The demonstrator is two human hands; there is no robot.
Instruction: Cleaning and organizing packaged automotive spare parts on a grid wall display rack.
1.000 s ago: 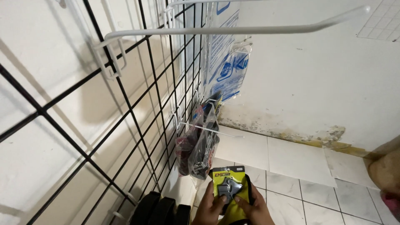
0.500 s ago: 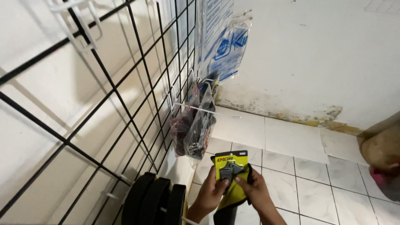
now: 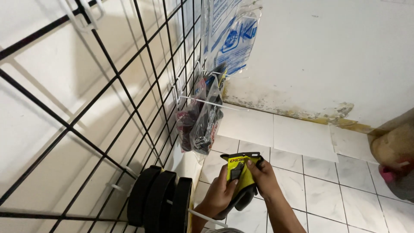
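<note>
Two hands on one yellow-carded pack (image 3: 239, 172), low in view over the floor tiles (image 3: 310, 190). Your left hand (image 3: 220, 194) has fingers wrapped round the pack's lower left side; your right hand (image 3: 263, 179) pinches its upper right edge, fingers closed on the card. Pack is off the rack, well below the hook (image 3: 207, 103) that carries bagged items (image 3: 200, 123). So: picked up, not hung on anything yet. Wire grid (image 3: 108, 99) runs up the left, black rolls (image 3: 159, 200) at its foot, clear bags (image 3: 230, 36) higher up.
</note>
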